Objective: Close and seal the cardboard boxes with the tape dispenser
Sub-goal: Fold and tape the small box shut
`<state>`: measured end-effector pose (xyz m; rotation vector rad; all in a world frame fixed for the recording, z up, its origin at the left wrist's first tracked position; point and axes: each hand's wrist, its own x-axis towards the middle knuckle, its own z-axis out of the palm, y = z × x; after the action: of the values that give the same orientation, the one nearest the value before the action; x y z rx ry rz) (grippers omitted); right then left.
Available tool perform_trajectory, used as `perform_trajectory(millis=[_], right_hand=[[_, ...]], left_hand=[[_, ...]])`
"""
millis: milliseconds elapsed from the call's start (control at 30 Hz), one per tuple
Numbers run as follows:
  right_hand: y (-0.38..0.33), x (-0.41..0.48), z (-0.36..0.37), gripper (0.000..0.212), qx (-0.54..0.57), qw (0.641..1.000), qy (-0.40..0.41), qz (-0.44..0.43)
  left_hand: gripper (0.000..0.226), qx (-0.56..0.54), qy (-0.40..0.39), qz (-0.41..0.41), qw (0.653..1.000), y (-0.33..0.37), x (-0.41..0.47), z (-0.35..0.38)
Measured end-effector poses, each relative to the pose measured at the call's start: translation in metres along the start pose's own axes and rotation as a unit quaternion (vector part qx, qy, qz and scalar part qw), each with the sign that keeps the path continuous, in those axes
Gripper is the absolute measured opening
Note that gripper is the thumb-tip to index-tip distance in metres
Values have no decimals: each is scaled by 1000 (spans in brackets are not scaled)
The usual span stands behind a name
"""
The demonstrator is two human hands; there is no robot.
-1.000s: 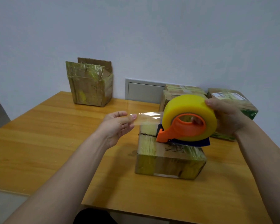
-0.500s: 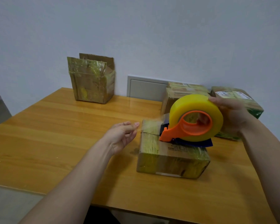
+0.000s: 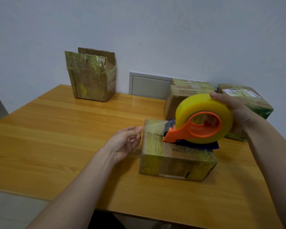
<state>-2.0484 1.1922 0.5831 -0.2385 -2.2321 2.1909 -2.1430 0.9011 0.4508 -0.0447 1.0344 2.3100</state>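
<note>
Head view: right hand (image 3: 238, 113) grips the tape dispenser (image 3: 195, 129), a glossy round yellow roll in an orange plastic frame, nose pointing left along the closed, tape-wrapped cardboard box (image 3: 177, 161) on the wooden table (image 3: 56, 129). Left hand (image 3: 125, 142), fingers relaxed, is beside the box's left edge.

Right hand (image 3: 238, 113) grips the yellow tape dispenser (image 3: 196, 129) atop the closed cardboard box (image 3: 177, 156) on the worktop (image 3: 56, 138), left hand (image 3: 125, 142) loose-fingered at its left edge.
</note>
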Motion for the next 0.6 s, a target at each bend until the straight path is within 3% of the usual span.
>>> perform_trajectory(millis=[133, 367, 600], right_hand=[[1, -1, 0, 91, -1, 1000, 7, 0], [-2, -1, 2, 74, -20, 1000, -11, 12], [-3, 0, 3, 72, -27, 999, -18, 17]], left_hand=[[25, 17, -19, 19, 1000, 10, -2, 2], [30, 12, -6, -4, 1000, -1, 4, -8], [30, 21, -6, -18, 1000, -12, 10, -12]])
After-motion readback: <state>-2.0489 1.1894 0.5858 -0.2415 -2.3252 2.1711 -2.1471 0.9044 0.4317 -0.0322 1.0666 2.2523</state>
